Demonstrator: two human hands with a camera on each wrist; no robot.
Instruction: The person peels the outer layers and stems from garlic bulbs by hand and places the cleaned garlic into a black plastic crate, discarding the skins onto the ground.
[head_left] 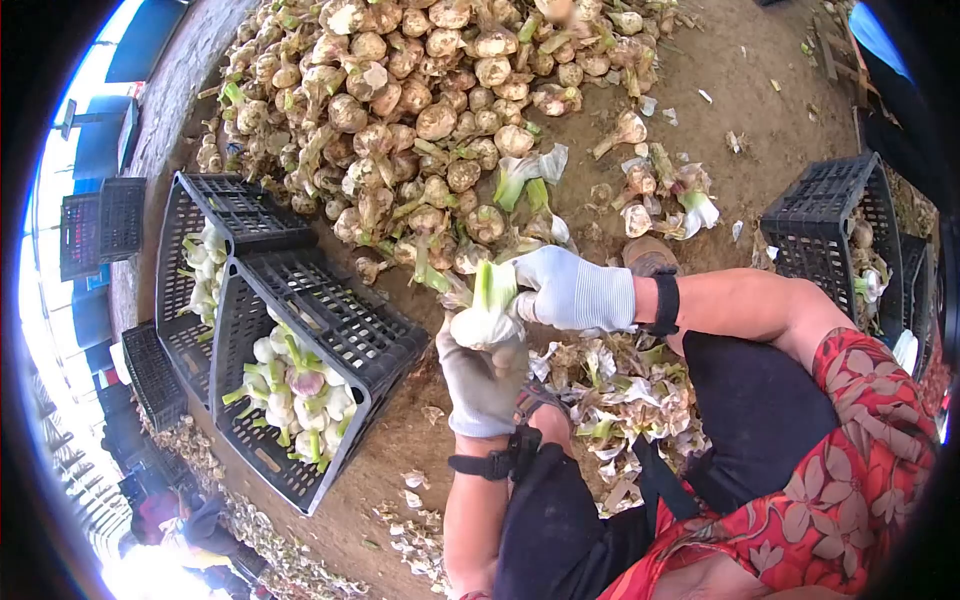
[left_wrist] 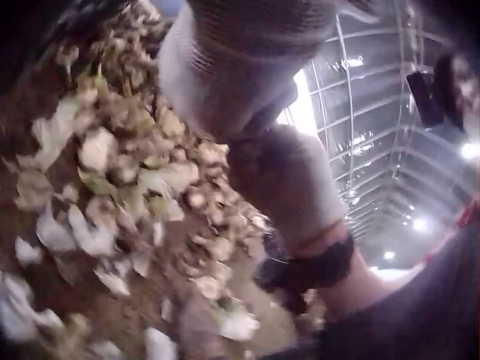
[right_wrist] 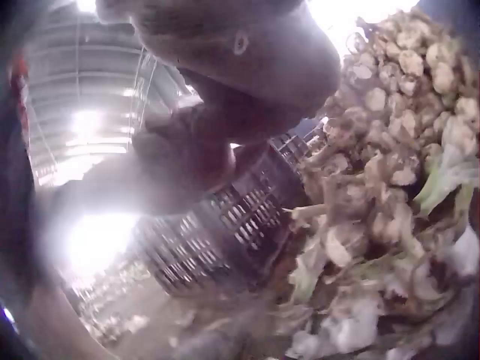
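Your left hand (head_left: 478, 395), in a pale knit glove, is clamped around the base of a garlic bulb (head_left: 485, 326), held up just on your side of the big heap of untrimmed garlic (head_left: 436, 122). Your right hand (head_left: 575, 288), gloved alike, has its fingers curled on the same bulb's green stalk (head_left: 494, 285), so the two hands are close together at the heap's near edge; the exact set of the fingers is hard to tell in the blurred wrist views. At the heap's left near corner you have a black plastic crate (head_left: 335, 290) with cleaned white bulbs (head_left: 305, 385) in it, and touching it, closer against the heap, a second crate (head_left: 240, 205) also holding white bulbs. Torn green-and-white leaves (head_left: 530, 174) lie along the heap's near edge, and a loose stemmed bulb (head_left: 625, 130) sits on the dirt floor (head_left: 745, 95) just to the heap's right. Well apart to the right of the heap stands another black crate (head_left: 815, 215) with bulbs inside. Between the heap and your seat, dry husks (head_left: 635, 390) are piled by your legs.
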